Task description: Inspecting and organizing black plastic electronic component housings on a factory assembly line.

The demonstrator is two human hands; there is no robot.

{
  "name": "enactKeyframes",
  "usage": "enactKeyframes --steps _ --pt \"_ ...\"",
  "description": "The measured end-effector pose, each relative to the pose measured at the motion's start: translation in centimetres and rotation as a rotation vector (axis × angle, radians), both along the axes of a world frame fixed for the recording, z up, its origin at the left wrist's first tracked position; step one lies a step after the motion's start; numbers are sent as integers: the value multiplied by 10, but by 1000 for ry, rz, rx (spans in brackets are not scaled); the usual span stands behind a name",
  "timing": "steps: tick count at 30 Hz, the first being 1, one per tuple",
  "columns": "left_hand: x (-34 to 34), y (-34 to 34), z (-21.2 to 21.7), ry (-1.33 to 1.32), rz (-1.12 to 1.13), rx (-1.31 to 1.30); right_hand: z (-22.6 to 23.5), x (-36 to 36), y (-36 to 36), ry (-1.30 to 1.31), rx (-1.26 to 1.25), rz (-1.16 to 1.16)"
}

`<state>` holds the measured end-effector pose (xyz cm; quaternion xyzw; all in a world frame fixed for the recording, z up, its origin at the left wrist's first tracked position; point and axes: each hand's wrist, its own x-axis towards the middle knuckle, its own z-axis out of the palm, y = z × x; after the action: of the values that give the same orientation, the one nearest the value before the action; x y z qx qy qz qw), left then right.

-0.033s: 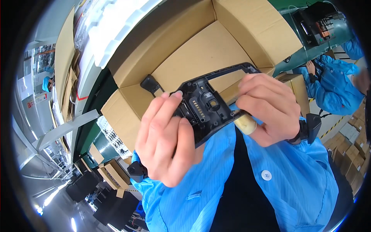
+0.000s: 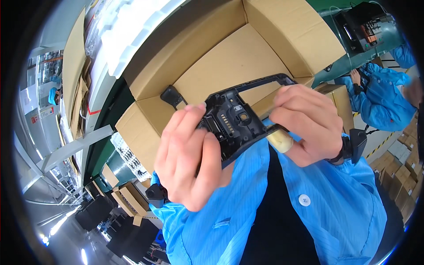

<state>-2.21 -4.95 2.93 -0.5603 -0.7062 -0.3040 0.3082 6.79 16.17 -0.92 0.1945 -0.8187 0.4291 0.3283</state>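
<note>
A black plastic housing (image 2: 238, 118) with a rectangular window opening, a row of gold contacts and a small round brass-coloured part is held up, tilted, in front of my chest. My left hand (image 2: 187, 161) grips its left end, fingertips on the inner face. The right end is held by my right hand (image 2: 307, 121), its thumb wrapped in a yellowish cover (image 2: 281, 140). A small black piece (image 2: 171, 95) shows beyond my left fingers; whether it joins the housing is hidden. Behind the housing stands an open cardboard box (image 2: 236, 57).
White moulded plastic trays (image 2: 128, 39) lie at the upper left. A black device (image 2: 364, 28) sits on the green surface at the upper right. A co-worker in a blue smock (image 2: 382, 99) is at the right. Stacked cartons (image 2: 393, 170) stand on the right, beyond my arm.
My left hand and its fingertips have shifted slightly upward on the housing. The housing's far edge has dipped a little. My right hand keeps its grip.
</note>
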Motion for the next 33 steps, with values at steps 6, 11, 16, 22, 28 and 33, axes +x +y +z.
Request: enactKeyframes --steps 6,11,16,22,28,33 --pt "2 -8 -6 -250 -16 -115 -9 -5 -1 -39 -68 -12" --pt "-6 -13 -17 -402 -148 -59 -11 -1 2 -116 -104 7" --pt "-3 -12 -31 -530 33 -95 -39 0 0 -406 -405 -25" --pt "-9 -19 -78 -434 55 -28 -86 -4 -4 -588 -521 -18" --pt "-76 -55 -133 -575 390 -202 -165 -8 21 -341 92 -382" --pt "-174 -90 -188 -929 473 -696 -179 -6 15 -244 216 -384"
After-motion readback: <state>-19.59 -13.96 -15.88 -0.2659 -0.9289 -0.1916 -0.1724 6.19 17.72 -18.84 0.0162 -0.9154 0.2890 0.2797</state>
